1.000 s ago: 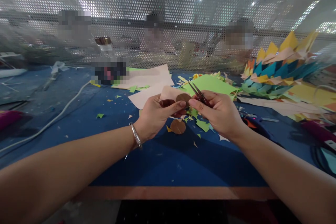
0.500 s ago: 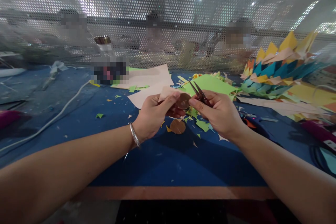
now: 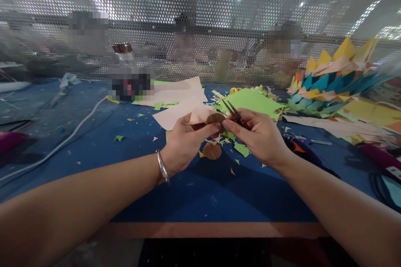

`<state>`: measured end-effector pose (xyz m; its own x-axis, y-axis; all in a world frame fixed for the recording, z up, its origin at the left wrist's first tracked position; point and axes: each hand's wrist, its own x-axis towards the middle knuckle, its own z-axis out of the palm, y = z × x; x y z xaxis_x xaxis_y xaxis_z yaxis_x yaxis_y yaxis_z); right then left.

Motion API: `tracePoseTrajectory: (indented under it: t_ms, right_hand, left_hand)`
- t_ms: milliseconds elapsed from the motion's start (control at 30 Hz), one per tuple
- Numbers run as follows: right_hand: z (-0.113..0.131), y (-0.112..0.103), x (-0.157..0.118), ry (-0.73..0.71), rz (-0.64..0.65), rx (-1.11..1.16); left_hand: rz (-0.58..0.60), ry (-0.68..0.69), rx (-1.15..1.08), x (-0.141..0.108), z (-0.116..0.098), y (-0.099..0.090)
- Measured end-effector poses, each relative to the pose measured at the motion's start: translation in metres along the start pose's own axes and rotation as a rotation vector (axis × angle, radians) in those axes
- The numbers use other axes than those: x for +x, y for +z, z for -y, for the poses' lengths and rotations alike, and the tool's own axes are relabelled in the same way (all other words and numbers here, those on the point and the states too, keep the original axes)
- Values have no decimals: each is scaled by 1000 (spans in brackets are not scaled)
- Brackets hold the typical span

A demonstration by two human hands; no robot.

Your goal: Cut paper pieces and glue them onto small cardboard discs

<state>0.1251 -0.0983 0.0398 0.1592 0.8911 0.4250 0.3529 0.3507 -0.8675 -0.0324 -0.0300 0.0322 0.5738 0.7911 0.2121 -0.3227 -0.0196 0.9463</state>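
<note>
Left hand point(image 3: 183, 142) closed, pinching brown disc point(image 3: 216, 118) and pale paper point(image 3: 198, 115) above desk point(image 3: 203, 200). Right hand point(image 3: 263, 138) curled round slim tool point(image 3: 237, 117), probably scissors, tips parted, pointing away. Loosened pinch could let disc slide off paper; tips swung inward could snag paper.

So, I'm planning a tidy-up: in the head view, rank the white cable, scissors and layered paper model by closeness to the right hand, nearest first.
1. Scissors, held in the right hand.
2. Layered paper model, beyond it, rightward.
3. White cable, far left.
</note>
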Motion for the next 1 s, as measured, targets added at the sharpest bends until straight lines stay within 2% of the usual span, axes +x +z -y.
tracePoseTrajectory:
  t_ms: [167,333,567,1000]
  right_hand:
    - [-2,-2,-2,82,72,86]
    - [-4,-2,-2,145,100,44]
    - [-5,-2,-3,176,143,-8]
    - [-4,-4,-4,217,159,4]
  left_hand:
    - [-13,65,-17,4,-2,-4]
    - [6,28,-46,5,-3,-6]
    - [85,-6,-58,5,-4,-7]
    - [119,5,-72,5,-2,-9]
